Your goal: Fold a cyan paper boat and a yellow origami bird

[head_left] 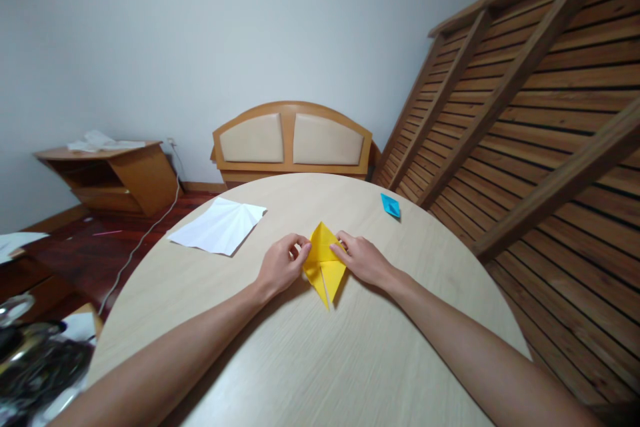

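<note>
A folded yellow paper (pixel 324 252) is between my hands over the middle of the table. It is kite-shaped, with a point away from me and a narrow slit running down its near half. My left hand (pixel 285 263) pinches its left edge between thumb and fingers. On the opposite edge, my right hand (pixel 364 257) grips it, thumb on top and fingers partly hidden behind the paper. A small folded blue paper (pixel 391 205) lies farther off to the right. To the left rests a white sheet of paper (pixel 218 227) with creases fanning across it.
The round wooden table (pixel 280 360) spans the foreground. Beyond it stands a padded headboard (pixel 287 107). A slatted wooden frame (pixel 545 100) leans along the right. At left are a low cabinet (pixel 143 180) with papers on top, a white cable (pixel 131 257) and a dark cluttered pile (pixel 43 357).
</note>
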{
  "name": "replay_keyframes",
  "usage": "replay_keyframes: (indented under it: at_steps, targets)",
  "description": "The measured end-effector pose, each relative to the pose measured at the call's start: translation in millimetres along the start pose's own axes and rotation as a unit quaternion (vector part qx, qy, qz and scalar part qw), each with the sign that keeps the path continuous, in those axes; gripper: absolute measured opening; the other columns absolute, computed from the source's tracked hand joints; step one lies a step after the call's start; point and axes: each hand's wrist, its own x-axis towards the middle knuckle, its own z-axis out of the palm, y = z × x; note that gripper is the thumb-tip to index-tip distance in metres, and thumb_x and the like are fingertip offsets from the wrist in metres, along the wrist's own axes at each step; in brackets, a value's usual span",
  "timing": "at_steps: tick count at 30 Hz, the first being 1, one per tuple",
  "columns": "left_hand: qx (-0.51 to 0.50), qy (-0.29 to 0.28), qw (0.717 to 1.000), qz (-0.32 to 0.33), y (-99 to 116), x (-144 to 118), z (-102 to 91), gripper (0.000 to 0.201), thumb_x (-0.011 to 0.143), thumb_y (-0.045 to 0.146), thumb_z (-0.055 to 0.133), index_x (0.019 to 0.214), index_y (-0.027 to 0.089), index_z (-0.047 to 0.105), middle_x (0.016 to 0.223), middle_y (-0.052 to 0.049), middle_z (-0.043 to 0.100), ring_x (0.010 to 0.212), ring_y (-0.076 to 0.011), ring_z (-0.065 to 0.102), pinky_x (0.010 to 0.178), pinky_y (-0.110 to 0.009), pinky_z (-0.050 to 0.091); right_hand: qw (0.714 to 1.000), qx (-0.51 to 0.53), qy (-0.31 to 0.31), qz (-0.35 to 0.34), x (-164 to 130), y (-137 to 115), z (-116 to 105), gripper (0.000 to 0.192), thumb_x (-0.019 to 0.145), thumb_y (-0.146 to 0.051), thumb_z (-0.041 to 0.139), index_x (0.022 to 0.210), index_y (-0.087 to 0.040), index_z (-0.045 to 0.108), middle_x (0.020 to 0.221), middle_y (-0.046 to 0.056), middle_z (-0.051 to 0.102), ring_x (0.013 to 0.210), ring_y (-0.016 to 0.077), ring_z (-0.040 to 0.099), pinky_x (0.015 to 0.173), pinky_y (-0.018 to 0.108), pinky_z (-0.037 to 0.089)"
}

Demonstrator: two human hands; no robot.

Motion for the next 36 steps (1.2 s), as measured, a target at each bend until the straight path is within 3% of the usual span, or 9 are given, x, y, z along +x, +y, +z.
replay_keyframes:
  at_steps: [5, 19, 26, 36]
  targets:
    - [-0.005, -0.015, 1.0, -0.018, -0.8, 0.1, 0.0, 0.03, 0.096, 0.036, 0.045, 0.096, 0.019, 0.069, 0.097, -0.005, 0.075, 0.075, -0.0174, 0.066, 0.066, -0.027, 0.049, 1.0, 0.011, 0.0, -0.008, -1.1, -0.2, -0.4, 0.022, 0.1, -0.037, 0.044, 0.093, -0.021, 0.057, 0.077, 0.001, 0.065, 0.065, 0.0148, 0.058, 0.059, 0.024, 0.031]
    - [-0.01, -0.012, 0.999, -0.03, -1.9, 0.1, 1.3, 0.023, 0.089, 0.04, 0.056, 0.089, 0.019, 0.065, 0.083, -0.004, 0.072, 0.067, -0.0165, 0.063, 0.061, -0.027, 0.047, 0.999, 0.01, -0.007, -0.038, -2.3, -3.0, -1.0, 0.021, 0.1, -0.035, 0.045, 0.092, -0.02, 0.057, 0.08, 0.002, 0.066, 0.069, 0.0153, 0.06, 0.062, 0.024, 0.032]
    - [-0.037, -0.006, 0.999, -0.028, -5.4, 1.7, 4.0, 0.023, 0.088, 0.036, 0.056, 0.101, 0.018, 0.064, 0.092, -0.004, 0.072, 0.069, -0.0156, 0.063, 0.063, -0.027, 0.048, 0.999, 0.009, -0.008, -0.051, -2.0, -2.4, 1.0, 0.021, 0.099, -0.034, 0.046, 0.093, -0.02, 0.059, 0.082, 0.004, 0.068, 0.072, 0.0163, 0.061, 0.063, 0.025, 0.034]
    - [-0.017, -0.015, 0.999, -0.032, -9.0, 2.2, 3.6, 0.019, 0.088, 0.035, 0.055, 0.088, 0.019, 0.066, 0.083, -0.003, 0.072, 0.067, -0.0158, 0.062, 0.063, -0.027, 0.046, 0.998, 0.014, 0.033, -0.047, 1.0, 2.7, 3.1, 0.01, 0.09, -0.029, 0.057, 0.094, -0.021, 0.061, 0.086, 0.002, 0.069, 0.073, 0.0158, 0.061, 0.066, 0.025, 0.037]
